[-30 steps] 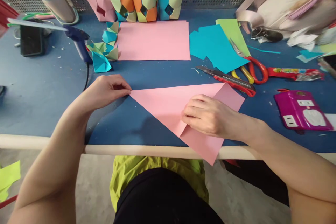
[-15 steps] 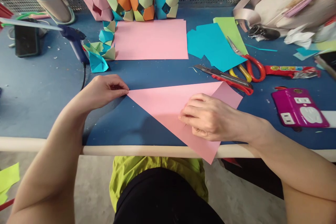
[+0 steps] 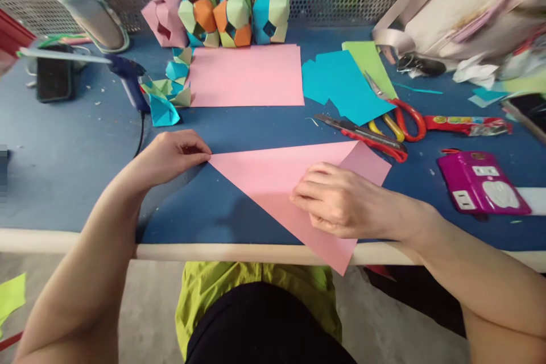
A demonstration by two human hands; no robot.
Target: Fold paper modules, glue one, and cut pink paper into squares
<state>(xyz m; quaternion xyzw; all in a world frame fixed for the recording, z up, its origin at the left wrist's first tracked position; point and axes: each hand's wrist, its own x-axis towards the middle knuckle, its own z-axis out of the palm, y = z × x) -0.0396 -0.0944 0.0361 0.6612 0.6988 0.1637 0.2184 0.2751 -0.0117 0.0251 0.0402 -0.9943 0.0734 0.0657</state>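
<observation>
A folded sheet of pink paper (image 3: 251, 173) lies on the blue desktop, its long top edge running nearly level and its lower corner hanging over the table's front edge. At the sheet's left point, my left hand (image 3: 179, 153) pinches the tip between thumb and fingers. My right hand (image 3: 335, 199) rests on the right half with fingers curled together, fingertips pressing the paper; what lies under the palm is hidden. A lone single-layer flap shows at the sheet's upper right. Just beyond that corner are a utility knife (image 3: 367, 135) and red-and-yellow-handled scissors (image 3: 409, 119).
Behind lie stacked pink sheets (image 3: 247, 77), blue paper (image 3: 341, 82) and green paper (image 3: 371, 62). Several folded paper balls (image 3: 236, 20) line the mesh back. A glue gun (image 3: 130, 82) stands left, a purple power socket (image 3: 482, 182) right, a bag (image 3: 464, 17) at back right.
The whole scene sits slightly lower in the view, as if the head tilted up a little. Both hands keep their places on the pink paper, with hardly any movement.
</observation>
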